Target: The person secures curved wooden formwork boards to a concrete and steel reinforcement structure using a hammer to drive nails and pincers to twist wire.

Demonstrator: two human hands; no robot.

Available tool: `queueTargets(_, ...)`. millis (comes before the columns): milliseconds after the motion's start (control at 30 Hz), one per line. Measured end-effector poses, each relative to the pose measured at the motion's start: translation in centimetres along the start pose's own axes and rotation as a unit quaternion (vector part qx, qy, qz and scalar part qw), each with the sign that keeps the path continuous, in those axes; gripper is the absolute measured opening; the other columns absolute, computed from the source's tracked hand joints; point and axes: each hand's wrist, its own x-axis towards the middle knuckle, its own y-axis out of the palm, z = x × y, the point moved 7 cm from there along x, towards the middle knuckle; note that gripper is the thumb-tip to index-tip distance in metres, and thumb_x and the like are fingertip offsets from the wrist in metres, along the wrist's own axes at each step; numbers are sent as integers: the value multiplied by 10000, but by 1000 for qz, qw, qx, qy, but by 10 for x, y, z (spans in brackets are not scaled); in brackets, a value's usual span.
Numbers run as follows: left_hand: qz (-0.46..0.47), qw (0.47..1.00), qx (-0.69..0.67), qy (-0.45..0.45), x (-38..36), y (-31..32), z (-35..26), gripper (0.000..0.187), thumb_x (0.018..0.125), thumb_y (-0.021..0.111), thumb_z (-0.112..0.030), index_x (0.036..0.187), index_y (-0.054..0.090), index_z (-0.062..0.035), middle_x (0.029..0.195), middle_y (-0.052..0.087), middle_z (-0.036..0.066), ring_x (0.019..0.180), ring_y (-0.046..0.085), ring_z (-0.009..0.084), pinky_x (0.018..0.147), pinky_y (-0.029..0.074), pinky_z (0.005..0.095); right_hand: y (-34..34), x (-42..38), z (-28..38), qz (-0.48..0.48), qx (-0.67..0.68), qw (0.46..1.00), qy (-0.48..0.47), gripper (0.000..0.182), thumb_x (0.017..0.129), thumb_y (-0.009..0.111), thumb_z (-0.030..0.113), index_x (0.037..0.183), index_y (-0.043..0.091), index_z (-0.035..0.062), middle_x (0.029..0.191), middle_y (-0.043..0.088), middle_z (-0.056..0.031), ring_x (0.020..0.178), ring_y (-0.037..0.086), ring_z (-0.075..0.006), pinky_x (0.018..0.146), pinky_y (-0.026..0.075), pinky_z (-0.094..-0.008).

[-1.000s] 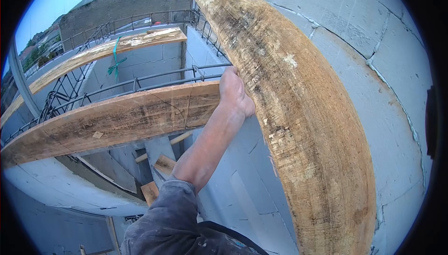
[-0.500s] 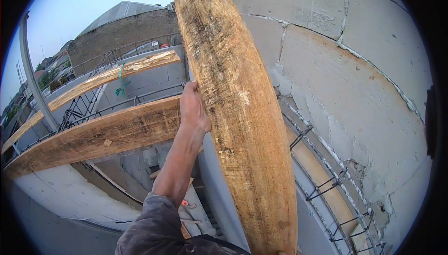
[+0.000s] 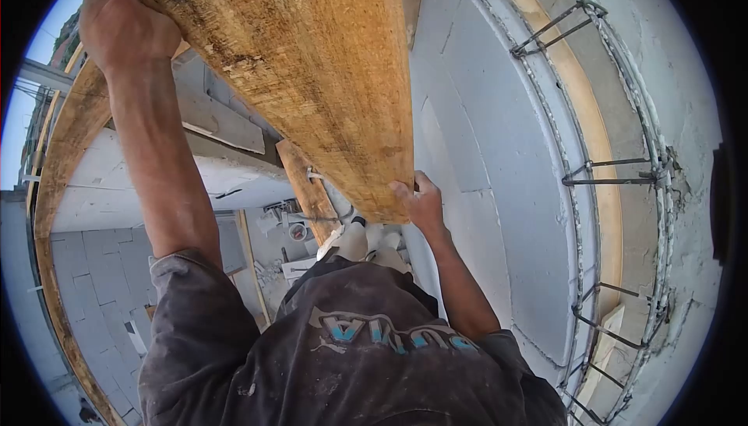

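A wide, rough wooden plank (image 3: 312, 60) with dark stains runs from the top of the view down to a narrower end near my chest. My left hand (image 3: 128, 25) is closed round its left edge at the upper left, with some fingers hidden behind the wood. Lower down, my right hand (image 3: 421, 202) grips the right edge close to the plank's near end, the thumb on its face.
Rebar cages (image 3: 615, 169) run along the wall on the right. Another board (image 3: 66, 134) curves down the left side. A smaller board (image 3: 308, 192) leans below, near a bucket (image 3: 298, 231) on the cluttered floor. Pale block walls (image 3: 93, 286) stand around.
The view has tipped downward. My right hand and the plank's near end now show clearly, along with my shirt and the floor below. My left hand now appears at the upper left, still on the plank.
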Motion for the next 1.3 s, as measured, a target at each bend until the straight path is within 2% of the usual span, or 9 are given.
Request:
queueTargets(100, -37, 997, 60, 43, -3, -62, -41, 300, 1013, 330, -156, 1046, 590, -9, 978, 665, 77, 926, 634, 159, 859, 529, 315, 50, 29, 7, 103, -9, 994, -40, 476, 849, 723, 394, 1095, 655, -7, 996, 700, -201, 947, 674, -348, 839, 505, -416)
queueTargets(233, 289, 927, -192, -140, -16, -173, -94, 438, 987, 302, -119, 1332, 476, 86, 1358, 529, 230, 1247, 528, 331, 1096, 386, 552, 118, 41, 50, 212, -21, 971, -107, 492, 866, 707, 413, 1112, 650, -9, 1026, 694, -209, 981, 668, -359, 858, 501, -429)
queueTargets(400, 136, 986, -68, -69, -125, -227, -158, 504, 990, 376, -257, 1417, 448, 1, 1422, 491, 181, 1301, 469, 316, 1099, 340, 526, 210, 20, 96, 412, -120, 882, -197, 439, 910, 666, 398, 1173, 640, 46, 1088, 684, -207, 1036, 647, -368, 887, 495, -457)
queueTargets(467, -339, 894, 270, 116, -166, -244, -186, 508, 994, 352, -236, 1436, 437, -1, 1453, 463, 193, 1326, 432, 361, 1112, 301, 566, 250, 0, 94, 445, -141, 856, -223, 434, 917, 651, 405, 1186, 638, 64, 1094, 685, -198, 1056, 642, -365, 906, 493, -462)
queueTargets(767, -466, 813, 296, 188, -328, -371, -312, 477, 1014, 379, -253, 1413, 441, 0, 1403, 491, 193, 1278, 481, 329, 1100, 338, 525, 374, -110, 97, 665, -193, 665, -278, 353, 938, 613, 326, 1182, 639, 73, 1053, 693, -202, 1034, 654, -371, 892, 500, -487)
queueTargets(833, -235, 950, 151, 140, -362, -391, -317, 480, 1017, 392, -263, 1417, 440, -2, 1395, 506, 177, 1248, 515, 294, 1081, 388, 470, 396, -128, 84, 704, -211, 602, -314, 348, 941, 614, 352, 1149, 642, 74, 982, 701, -210, 975, 670, -382, 855, 510, -494)
queueTargets(900, -344, 868, 283, 219, -407, -406, -320, 485, 1016, 409, -287, 1413, 452, -11, 1382, 526, 155, 1228, 538, 272, 1063, 421, 421, 405, -133, 75, 706, -236, 582, -327, 363, 946, 606, 365, 1198, 637, 105, 987, 706, -185, 987, 666, -382, 868, 505, -488)
queueTargets(1133, -473, 806, 232, 271, -417, -393, -274, 425, 1024, 412, -277, 1342, 501, -10, 1258, 597, 132, 1117, 603, 238, 980, 495, 393, 421, -124, 49, 769, -303, 481, -292, 480, 912, 635, 378, 1329, 590, 142, 1148, 687, -190, 1073, 645, -382, 957, 486, -449)
queueTargets(1300, -357, 889, 215, 192, -359, -355, -258, 314, 1021, 494, -264, 1137, 493, 28, 970, 560, 141, 887, 610, 240, 816, 558, 349, 420, -84, 49, 782, -268, 445, -346, 602, 872, 679, 400, 1357, 551, 67, 1205, 651, -239, 1130, 616, -387, 981, 473, -439)
